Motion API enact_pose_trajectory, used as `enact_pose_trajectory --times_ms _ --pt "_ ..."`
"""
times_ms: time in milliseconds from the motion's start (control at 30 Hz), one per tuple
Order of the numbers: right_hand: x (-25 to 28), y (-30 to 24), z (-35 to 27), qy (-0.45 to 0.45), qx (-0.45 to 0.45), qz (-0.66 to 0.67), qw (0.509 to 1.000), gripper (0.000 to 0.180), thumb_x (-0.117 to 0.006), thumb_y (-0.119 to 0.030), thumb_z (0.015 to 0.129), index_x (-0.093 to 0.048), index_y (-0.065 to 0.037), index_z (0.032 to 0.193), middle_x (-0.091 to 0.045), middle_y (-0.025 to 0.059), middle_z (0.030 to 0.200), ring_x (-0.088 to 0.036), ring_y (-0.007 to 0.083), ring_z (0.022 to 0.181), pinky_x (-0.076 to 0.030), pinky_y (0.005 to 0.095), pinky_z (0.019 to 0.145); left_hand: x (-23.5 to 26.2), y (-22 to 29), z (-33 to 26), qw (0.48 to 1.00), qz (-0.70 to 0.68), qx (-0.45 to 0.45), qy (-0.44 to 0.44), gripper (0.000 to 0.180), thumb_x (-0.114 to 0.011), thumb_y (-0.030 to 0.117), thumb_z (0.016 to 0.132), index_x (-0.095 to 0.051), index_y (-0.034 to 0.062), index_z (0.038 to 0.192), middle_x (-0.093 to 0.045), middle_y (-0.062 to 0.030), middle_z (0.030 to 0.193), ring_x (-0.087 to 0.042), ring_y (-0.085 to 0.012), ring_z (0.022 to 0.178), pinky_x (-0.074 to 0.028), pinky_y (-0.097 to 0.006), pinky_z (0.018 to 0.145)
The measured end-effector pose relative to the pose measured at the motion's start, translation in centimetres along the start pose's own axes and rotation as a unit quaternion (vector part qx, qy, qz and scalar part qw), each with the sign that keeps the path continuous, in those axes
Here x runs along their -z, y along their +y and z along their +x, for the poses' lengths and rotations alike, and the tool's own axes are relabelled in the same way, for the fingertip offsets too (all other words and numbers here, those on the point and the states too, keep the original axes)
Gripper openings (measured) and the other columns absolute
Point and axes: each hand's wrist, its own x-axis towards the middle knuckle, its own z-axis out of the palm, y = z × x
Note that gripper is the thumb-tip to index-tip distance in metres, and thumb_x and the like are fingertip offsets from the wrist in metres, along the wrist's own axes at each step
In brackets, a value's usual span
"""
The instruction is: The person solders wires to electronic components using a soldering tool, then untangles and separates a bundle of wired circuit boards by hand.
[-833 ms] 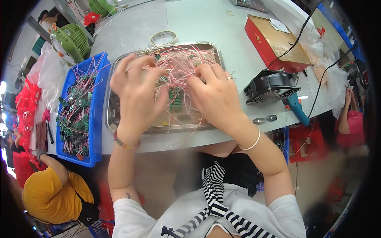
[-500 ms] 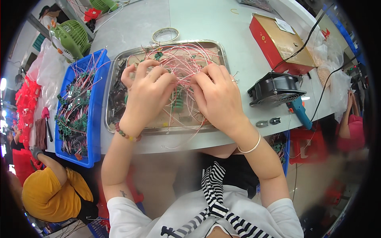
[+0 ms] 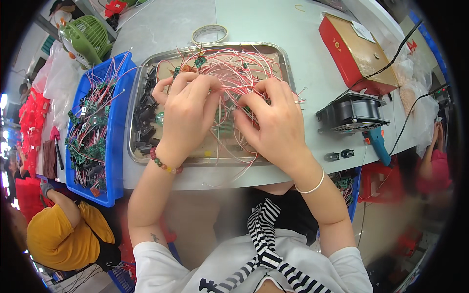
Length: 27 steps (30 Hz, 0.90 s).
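Observation:
Both hands work over a shallow metal tray [image 3: 287, 66], in a tangle of red and white wires [image 3: 239, 61]. My left hand [image 3: 188, 110] is closed, thumb and fingertips pinched at the left side of the tangle. My right hand [image 3: 278, 124] curls around wires on the other side, its thumb slightly apart from the index finger; its fingertips are partly hidden among the wires. A small green circuit board [image 3: 200, 62] lies in the tray beyond my left hand. Black plastic parts [image 3: 145, 112] are heaped along the tray's left side.
Left of the tray, a blue bin [image 3: 118, 146] holds wired green boards. A tape roll [image 3: 210, 34] lies behind the tray. On the right are a red-and-gold box [image 3: 359, 53], a black fan [image 3: 351, 113], a teal-handled tool [image 3: 378, 146] and two small black parts [image 3: 339, 155].
My right thumb and index finger have moved slightly apart. My left hand keeps its pinch at the wires. The view has shifted a little, so the tray and box appear farther right.

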Motion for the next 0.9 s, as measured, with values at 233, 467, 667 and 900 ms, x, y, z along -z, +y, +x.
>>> enact_pose_trajectory --times_ms 233,467,667,900 --pt "-0.5 0.5 0.2 0.046 -0.003 -0.008 0.999 0.01 -0.068 -0.016 0.079 -0.062 -0.008 0.081 -0.054 0.0051 0.092 -0.055 0.0241 0.09 -0.042 0.0394 0.074 0.1 -0.1 -0.4 0.998 -0.037 -0.029 0.031 0.019 -0.07 0.008 0.076 -0.059 0.0133 0.09 -0.064 0.0022 0.091 -0.059 -0.0176 0.09 -0.029 -0.037 0.089" --pt "-0.2 0.6 0.0 0.079 0.02 0.003 0.997 0.011 -0.073 -0.01 0.073 -0.068 -0.008 0.082 -0.058 0.0048 0.086 -0.055 0.0227 0.079 -0.042 0.0343 0.071 1.0 -0.6 -0.6 0.995 -0.068 0.061 0.027 0.021 -0.071 0.017 0.076 -0.062 0.0113 0.093 -0.063 0.0 0.095 -0.056 -0.0179 0.094 -0.028 -0.038 0.087" --pt "0.1 0.5 -0.5 0.055 0.031 -0.01 0.998 0.01 -0.074 -0.012 0.072 -0.07 -0.009 0.08 -0.058 0.0048 0.088 -0.055 0.0229 0.083 -0.041 0.0347 0.073 1.0 -0.8 -0.4 0.997 0.065 0.026 -0.031 0.007 -0.072 0.018 0.076 -0.067 0.0159 0.08 -0.064 0.004 0.091 -0.055 -0.0182 0.095 -0.027 -0.042 0.086" --pt "-0.2 0.4 -0.2 0.049 0.01 -0.024 0.998 0.015 -0.072 -0.012 0.075 -0.07 -0.011 0.09 -0.057 0.0046 0.09 -0.055 0.0223 0.084 -0.04 0.0355 0.072 0.7 -0.5 -0.5 0.998 0.041 0.028 -0.023 0.01 -0.072 0.016 0.08 -0.066 0.0157 0.087 -0.064 0.0037 0.085 -0.056 -0.0173 0.093 -0.028 -0.04 0.086"
